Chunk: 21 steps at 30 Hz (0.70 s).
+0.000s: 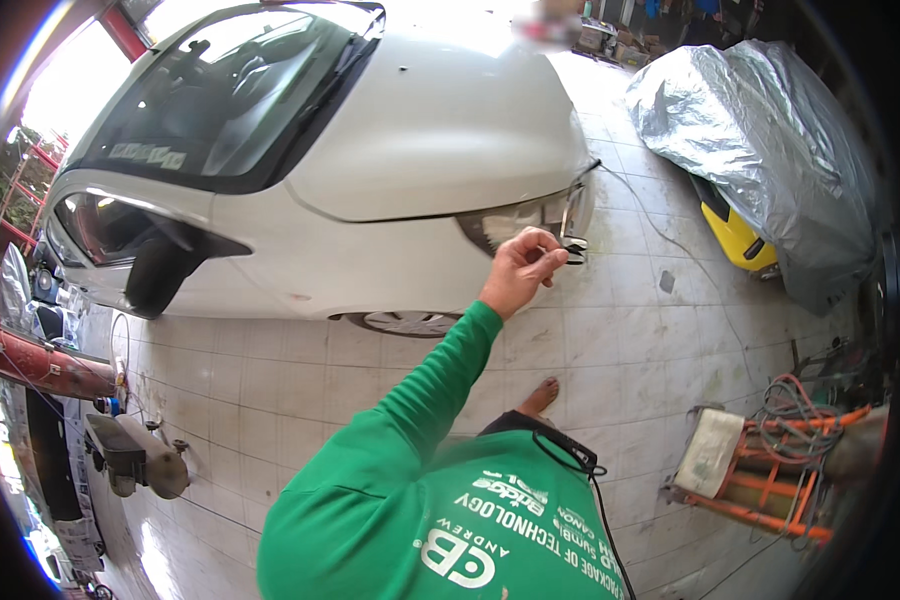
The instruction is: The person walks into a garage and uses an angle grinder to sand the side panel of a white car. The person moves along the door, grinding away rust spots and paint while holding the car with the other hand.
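Left hand [526,268]: fingertips closed on small dark piece [576,249], pinch likely suiting its slimness | near white car [440,130]'s headlight [500,221] | right hand: unseen, cannot tell

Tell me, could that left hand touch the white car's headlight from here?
Probably yes: the left hand appears close to the headlight, with nothing visible between them, though its fingers seem to pinch a small dark object.
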Each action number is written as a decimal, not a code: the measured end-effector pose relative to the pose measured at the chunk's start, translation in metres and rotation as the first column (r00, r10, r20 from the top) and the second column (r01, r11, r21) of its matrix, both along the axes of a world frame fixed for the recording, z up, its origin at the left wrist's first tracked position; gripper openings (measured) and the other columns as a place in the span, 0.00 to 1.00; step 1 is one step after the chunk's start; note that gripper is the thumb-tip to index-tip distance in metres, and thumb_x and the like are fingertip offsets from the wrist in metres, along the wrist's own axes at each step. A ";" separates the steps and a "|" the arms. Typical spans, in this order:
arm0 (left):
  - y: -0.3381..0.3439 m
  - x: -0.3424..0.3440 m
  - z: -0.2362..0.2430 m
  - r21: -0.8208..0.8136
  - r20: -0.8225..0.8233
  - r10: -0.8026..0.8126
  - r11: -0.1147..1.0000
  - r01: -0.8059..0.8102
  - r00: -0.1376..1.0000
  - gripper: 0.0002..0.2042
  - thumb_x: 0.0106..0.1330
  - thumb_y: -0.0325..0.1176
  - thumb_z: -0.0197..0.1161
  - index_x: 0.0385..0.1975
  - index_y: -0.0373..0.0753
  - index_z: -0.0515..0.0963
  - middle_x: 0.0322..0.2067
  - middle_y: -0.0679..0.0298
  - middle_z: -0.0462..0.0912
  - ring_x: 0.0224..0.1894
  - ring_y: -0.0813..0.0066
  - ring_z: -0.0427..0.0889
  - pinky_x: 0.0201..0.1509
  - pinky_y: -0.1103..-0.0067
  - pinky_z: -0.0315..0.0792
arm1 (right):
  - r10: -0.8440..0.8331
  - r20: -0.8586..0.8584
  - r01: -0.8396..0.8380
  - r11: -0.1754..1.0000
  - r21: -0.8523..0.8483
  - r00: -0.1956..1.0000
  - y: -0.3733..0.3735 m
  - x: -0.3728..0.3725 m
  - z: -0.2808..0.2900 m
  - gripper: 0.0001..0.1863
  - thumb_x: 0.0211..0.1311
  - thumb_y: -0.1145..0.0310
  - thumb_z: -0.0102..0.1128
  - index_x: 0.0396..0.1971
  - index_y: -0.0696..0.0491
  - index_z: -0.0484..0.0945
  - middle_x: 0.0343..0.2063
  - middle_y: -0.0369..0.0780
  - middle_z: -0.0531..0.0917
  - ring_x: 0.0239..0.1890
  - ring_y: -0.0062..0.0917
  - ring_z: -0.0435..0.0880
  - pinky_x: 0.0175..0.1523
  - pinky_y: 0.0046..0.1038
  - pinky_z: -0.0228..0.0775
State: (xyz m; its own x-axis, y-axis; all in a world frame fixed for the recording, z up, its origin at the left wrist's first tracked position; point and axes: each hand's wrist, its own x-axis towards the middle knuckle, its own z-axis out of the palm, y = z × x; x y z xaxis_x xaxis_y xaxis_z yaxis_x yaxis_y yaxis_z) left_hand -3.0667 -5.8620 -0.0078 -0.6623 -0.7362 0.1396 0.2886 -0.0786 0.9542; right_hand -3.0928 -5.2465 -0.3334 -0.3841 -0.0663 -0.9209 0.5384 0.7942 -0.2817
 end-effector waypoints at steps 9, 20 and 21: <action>-0.149 -0.194 0.037 0.041 -0.119 0.328 0.945 -0.326 0.937 0.02 0.79 0.28 0.66 0.42 0.38 0.82 0.43 0.67 0.81 0.30 0.83 0.80 0.33 0.81 0.79 | 0.090 -0.447 -0.156 0.981 -0.113 0.890 -0.204 -0.511 0.056 0.21 0.79 0.56 0.63 0.62 0.52 0.84 0.27 0.38 0.90 0.18 0.23 0.81 0.23 0.31 0.74; -0.362 -0.517 -0.005 0.161 -0.029 0.431 0.893 -0.421 0.902 0.04 0.81 0.30 0.65 0.43 0.38 0.83 0.41 0.69 0.84 0.28 0.85 0.78 0.31 0.82 0.77 | 0.278 -0.377 -0.376 0.901 -0.216 0.884 -0.513 -0.805 0.071 0.19 0.73 0.65 0.71 0.59 0.53 0.88 0.34 0.37 0.92 0.28 0.19 0.86 0.26 0.29 0.75; -0.383 -0.549 -0.008 0.197 -0.001 0.386 0.904 -0.379 0.922 0.04 0.81 0.30 0.66 0.43 0.38 0.83 0.39 0.69 0.84 0.28 0.85 0.79 0.32 0.82 0.78 | 0.388 -0.432 -0.501 0.845 -0.186 0.815 -0.483 -0.817 0.041 0.19 0.70 0.63 0.74 0.58 0.50 0.89 0.35 0.37 0.93 0.30 0.21 0.89 0.30 0.28 0.77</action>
